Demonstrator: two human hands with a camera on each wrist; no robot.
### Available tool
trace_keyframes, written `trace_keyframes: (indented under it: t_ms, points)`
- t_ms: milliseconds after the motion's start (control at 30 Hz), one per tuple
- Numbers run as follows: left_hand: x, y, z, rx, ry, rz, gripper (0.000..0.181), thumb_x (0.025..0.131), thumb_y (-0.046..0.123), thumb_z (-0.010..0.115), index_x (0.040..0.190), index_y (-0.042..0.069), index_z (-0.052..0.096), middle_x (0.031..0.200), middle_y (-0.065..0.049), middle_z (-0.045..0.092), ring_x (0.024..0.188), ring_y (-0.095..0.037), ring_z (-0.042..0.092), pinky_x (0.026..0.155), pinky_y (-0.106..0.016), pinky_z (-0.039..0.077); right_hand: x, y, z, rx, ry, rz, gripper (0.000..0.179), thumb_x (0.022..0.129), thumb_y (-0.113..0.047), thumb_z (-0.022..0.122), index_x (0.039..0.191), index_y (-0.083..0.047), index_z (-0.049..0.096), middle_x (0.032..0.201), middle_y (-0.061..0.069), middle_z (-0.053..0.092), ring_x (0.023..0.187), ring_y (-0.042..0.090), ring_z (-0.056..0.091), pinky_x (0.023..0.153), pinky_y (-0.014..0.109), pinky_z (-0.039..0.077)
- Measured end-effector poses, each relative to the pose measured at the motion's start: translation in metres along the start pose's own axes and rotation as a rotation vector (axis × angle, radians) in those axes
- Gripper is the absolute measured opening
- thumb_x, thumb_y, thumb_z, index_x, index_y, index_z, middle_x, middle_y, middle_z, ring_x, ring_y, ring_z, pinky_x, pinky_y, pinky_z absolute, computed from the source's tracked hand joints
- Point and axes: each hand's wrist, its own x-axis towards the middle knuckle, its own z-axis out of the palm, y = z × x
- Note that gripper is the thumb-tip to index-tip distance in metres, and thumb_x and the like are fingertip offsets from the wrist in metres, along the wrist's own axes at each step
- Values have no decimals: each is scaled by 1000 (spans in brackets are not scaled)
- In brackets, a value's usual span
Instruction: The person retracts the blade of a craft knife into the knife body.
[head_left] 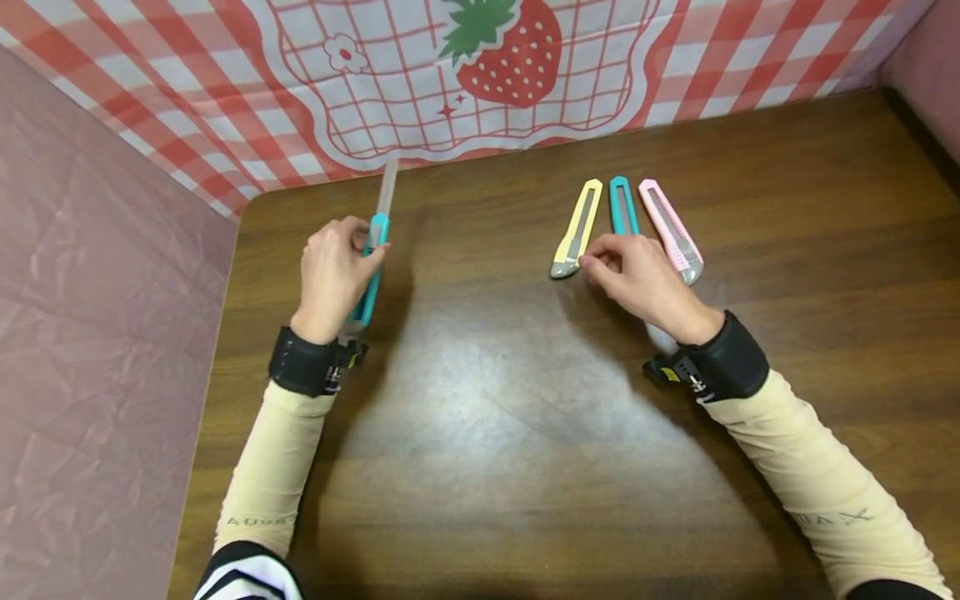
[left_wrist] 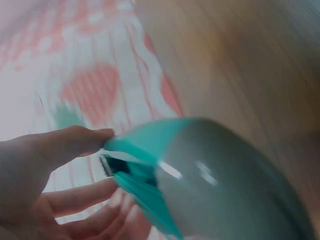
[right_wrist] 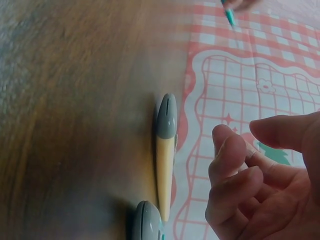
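My left hand (head_left: 330, 271) pinches a teal box cutter (head_left: 369, 287) between thumb and fingers, at the left of the table. A long blade (head_left: 387, 187) extends from its far end. In the left wrist view the cutter's rounded grey end (left_wrist: 225, 180) looms close. My right hand (head_left: 645, 279) hovers over a second teal box cutter (head_left: 622, 200) and hides part of it. Its fingers are loosely bent, with a gap between thumb and fingertips and nothing held. Beside that hand lie a yellow box cutter (head_left: 577, 225) on the left and a pink one (head_left: 671, 227) on the right.
The brown wooden table (head_left: 465, 467) runs back to a checked strawberry cloth (head_left: 375, 92) hanging behind it. Pink fabric (head_left: 97, 333) borders the left side. The three lying cutters fan out near the back.
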Motion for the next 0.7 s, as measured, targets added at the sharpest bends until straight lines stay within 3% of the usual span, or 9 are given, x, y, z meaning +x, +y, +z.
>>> trace_keyframes:
  t_ms: [200,367,533,700]
  points:
    - [6,64,31,-169,-7,177,31,77,28,75,92,3,64,75,-6,57,65,-13,51,53,-30,48,1,0,0,34,-1,15,16,92,-17,56,86,-4,65,68,8,64,51,13,56,43,21,43]
    - [3,107,53,-259,-57,303,32,78,27,75,95,3,64,79,-7,59,67,-11,53,56,-26,51,0,-2,-1,155,-15,43,21,95,-22,54,93,-4,64,72,11,65,53,21,59,38,20,48]
    - [0,136,67,-282,-91,366,33,78,26,75,98,3,64,81,-7,59,67,-9,53,58,-24,51,-1,-8,-2,357,-30,42,22,95,-19,53,99,2,62,77,19,65,57,30,60,39,27,54]
    - [-4,153,76,-295,-89,416,30,78,23,73,100,3,64,80,-8,59,65,-9,53,55,-22,51,-2,-23,-8,504,-40,56,22,95,-13,53,98,7,62,78,21,65,62,38,62,46,36,58]
